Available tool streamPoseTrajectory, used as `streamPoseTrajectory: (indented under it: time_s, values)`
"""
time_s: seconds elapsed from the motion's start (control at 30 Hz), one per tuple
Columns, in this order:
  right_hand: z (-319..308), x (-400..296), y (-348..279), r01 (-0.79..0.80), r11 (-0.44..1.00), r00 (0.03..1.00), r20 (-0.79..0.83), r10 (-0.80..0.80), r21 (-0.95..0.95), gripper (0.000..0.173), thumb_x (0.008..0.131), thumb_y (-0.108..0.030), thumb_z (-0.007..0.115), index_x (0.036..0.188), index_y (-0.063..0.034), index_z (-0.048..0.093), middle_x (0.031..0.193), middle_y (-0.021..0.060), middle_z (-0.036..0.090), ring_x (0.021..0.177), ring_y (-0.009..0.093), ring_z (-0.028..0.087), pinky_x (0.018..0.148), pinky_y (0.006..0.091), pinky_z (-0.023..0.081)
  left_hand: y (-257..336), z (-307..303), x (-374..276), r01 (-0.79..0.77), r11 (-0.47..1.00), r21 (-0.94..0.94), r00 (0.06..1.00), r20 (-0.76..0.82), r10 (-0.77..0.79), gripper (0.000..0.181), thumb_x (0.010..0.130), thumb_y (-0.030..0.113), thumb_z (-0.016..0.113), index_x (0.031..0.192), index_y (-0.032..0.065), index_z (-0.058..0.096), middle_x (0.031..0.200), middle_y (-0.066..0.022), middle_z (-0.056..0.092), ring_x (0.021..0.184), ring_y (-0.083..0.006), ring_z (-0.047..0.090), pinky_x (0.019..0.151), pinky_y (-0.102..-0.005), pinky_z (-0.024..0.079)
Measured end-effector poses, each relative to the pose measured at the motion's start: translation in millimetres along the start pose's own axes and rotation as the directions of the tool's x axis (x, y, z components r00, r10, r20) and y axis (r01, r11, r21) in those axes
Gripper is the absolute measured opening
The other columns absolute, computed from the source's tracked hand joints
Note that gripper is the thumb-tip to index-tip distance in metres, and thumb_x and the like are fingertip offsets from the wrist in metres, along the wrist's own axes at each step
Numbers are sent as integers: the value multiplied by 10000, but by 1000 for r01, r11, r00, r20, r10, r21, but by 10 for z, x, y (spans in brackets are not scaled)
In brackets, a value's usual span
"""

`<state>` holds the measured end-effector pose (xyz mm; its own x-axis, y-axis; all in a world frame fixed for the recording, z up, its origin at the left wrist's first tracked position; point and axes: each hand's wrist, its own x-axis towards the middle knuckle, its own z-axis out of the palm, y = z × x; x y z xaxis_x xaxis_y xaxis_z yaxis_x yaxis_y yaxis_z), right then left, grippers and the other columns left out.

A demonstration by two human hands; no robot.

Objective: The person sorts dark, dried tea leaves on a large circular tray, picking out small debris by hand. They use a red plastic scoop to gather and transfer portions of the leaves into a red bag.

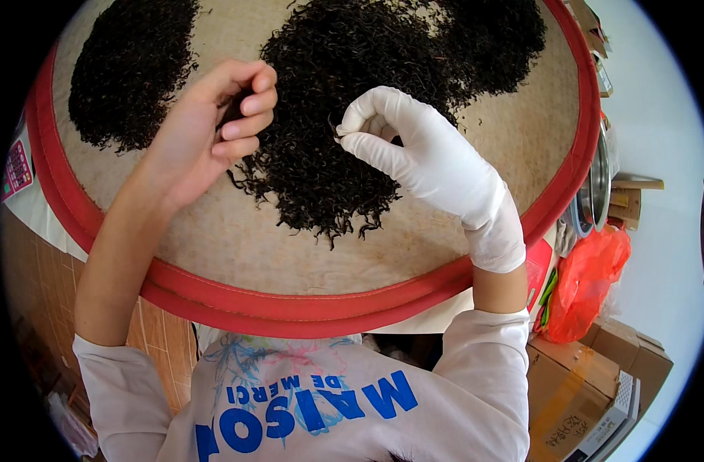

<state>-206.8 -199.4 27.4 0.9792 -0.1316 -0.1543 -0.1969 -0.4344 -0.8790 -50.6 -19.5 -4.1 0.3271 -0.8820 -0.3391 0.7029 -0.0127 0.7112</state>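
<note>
Dark, twisted dried leaves, seemingly tea (340, 173), lie heaped on a round woven tray (352, 300) with a red cloth rim. My left hand (225, 115) is bare and hovers over the heap's left side, its fingers curled around something dark in the palm, seemingly some of the leaves. Over the middle of the heap, my right hand (415, 138) wears a white glove; thumb and forefinger pinch a thin dark leaf piece (333, 128) at their tips. A separate leaf pile (132, 69) lies at the tray's upper left, and another (496, 46) adjoins the main heap at upper right.
At the right are metal bowls (600, 179), a red plastic bag (588, 283) and cardboard boxes (571, 369) beside a pale wall. A pink printed card (18, 167) lies left of the tray on a white-covered table. Wooden flooring shows at lower left.
</note>
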Motion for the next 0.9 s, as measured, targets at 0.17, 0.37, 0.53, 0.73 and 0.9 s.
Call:
streamPoseTrajectory:
  time_s: [0.17, 0.37, 0.53, 0.73, 0.9]
  values:
    - [13, 10, 55, -46, 961, 998, 57, 32, 273, 157, 925, -153, 648, 974, -9, 612, 847, 18, 625, 758, 79, 553, 687, 252, 486, -71, 158, -8, 71, 935, 348, 997, -9, -73, 227, 1010, 302, 506, 992, 81, 551, 675, 103, 338, 511, 19, 264, 408, -154, 196]
    - [77, 33, 47, -129, 968, 991, 60, 119, 214, 182, 922, -180, 654, 966, -7, 616, 819, 15, 626, 758, 85, 559, 687, 255, 484, -169, 210, -13, 70, 887, 457, 998, -28, -65, 205, 973, 300, 588, 1023, 102, 569, 645, 126, 324, 495, 15, 225, 430, -177, 170]
    - [28, -14, 16, 52, 994, 989, -136, -65, -94, 173, 899, -166, 649, 925, 3, 626, 785, 122, 655, 711, 218, 640, 670, 338, 509, -173, 222, -18, 46, 910, 412, 990, -138, 12, 256, 940, 359, 630, 958, 108, 584, 647, 116, 350, 510, 9, 250, 442, -187, 172]
    - [-167, -184, 8, -155, 655, 979, -28, 201, -740, 243, 912, -230, 559, 837, -7, 623, 750, 210, 622, 735, 397, 609, 647, 446, 493, -44, 38, 11, -68, 993, 94, 980, -183, 84, 203, 982, 300, 529, 883, 123, 518, 660, 97, 301, 522, 5, 240, 430, -168, 186]
    - [3, -110, 83, -11, 918, 993, 101, 56, -397, 228, 950, -232, 569, 973, -18, 642, 738, 134, 664, 639, 276, 644, 630, 359, 521, 27, 3, 9, -37, 995, -88, 997, -74, 30, 257, 999, 248, 456, 768, 150, 399, 679, 77, 322, 509, -10, 248, 405, -168, 204]
